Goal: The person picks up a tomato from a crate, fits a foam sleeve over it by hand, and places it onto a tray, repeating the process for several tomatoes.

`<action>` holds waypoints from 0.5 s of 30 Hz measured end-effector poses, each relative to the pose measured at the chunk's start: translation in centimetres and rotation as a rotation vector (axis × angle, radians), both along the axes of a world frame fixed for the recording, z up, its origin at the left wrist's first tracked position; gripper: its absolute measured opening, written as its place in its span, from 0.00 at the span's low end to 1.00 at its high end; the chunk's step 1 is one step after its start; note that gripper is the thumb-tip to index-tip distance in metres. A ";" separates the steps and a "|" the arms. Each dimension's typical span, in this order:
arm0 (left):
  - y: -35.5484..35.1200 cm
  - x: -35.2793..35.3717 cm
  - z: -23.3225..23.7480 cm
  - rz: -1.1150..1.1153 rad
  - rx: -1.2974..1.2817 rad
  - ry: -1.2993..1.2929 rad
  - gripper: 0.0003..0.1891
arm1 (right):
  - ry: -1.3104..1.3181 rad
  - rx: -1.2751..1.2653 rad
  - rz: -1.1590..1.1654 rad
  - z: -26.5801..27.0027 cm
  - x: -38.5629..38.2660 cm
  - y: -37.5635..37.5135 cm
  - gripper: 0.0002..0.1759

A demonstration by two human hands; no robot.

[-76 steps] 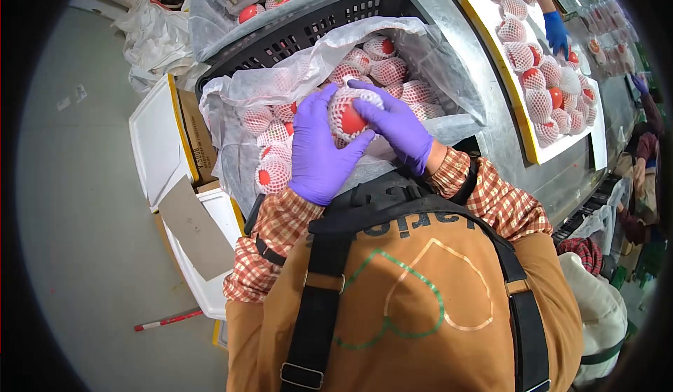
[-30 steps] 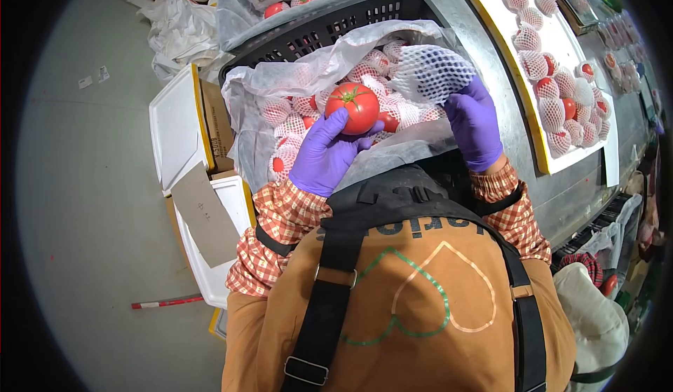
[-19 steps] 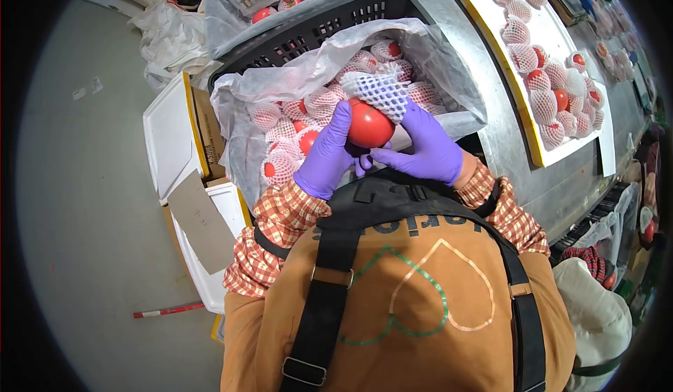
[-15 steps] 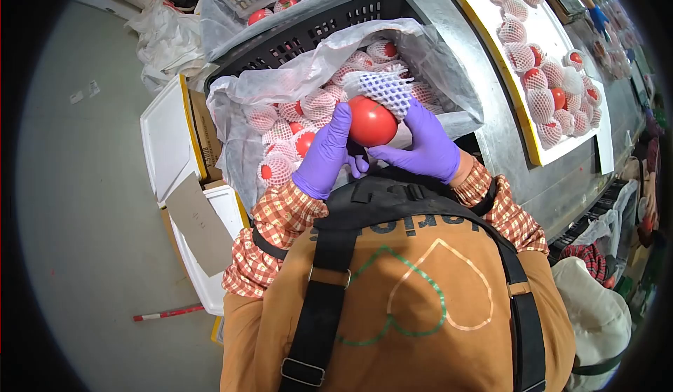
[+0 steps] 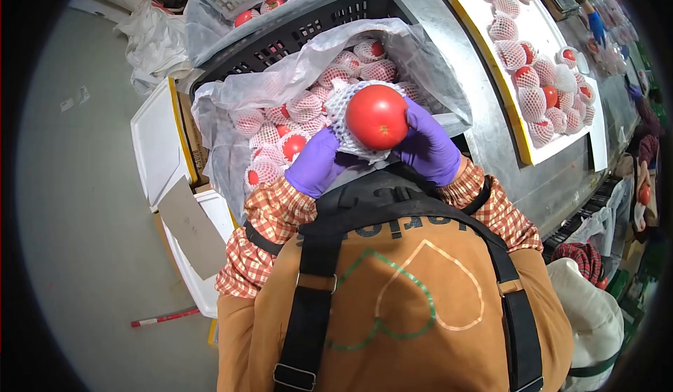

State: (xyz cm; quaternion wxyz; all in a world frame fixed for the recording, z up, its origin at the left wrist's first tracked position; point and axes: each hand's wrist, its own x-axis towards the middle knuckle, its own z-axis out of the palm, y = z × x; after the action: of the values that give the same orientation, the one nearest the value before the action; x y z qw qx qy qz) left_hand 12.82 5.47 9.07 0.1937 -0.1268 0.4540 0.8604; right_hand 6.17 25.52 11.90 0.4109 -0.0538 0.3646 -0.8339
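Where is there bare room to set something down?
Bare metal table shows between the black crate and the white tray. The tray is bare right of its upper netted fruit. Crowded: the tray's lower half, and the crate, with left hand, right hand and tomato at its near side.

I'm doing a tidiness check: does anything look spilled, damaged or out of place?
Two pale scraps lie on the floor at far left, looking like litter; the held tomato shows no visible damage.

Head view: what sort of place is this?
Likely a produce packing area: a lined black crate of net-sleeved tomatoes, and a white tray of more on a metal table.
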 end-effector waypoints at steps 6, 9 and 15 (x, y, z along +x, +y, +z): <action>1.5 -0.5 1.7 -0.022 -0.197 0.355 0.25 | -0.178 -0.241 0.005 -0.3 -0.8 1.0 0.33; 1.9 -1.7 1.7 0.100 -0.364 0.231 0.29 | -0.059 -0.134 0.040 0.5 -1.0 1.5 0.34; 2.8 -2.7 3.2 0.307 -1.039 0.604 0.28 | 0.579 0.241 -0.092 -0.4 -2.3 0.9 0.40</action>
State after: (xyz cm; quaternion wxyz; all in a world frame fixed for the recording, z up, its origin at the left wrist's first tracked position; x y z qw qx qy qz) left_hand 10.09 8.22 12.30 -0.1565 -0.0191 0.8249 0.5429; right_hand 3.90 26.40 11.46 0.2556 -0.2232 0.5647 -0.7523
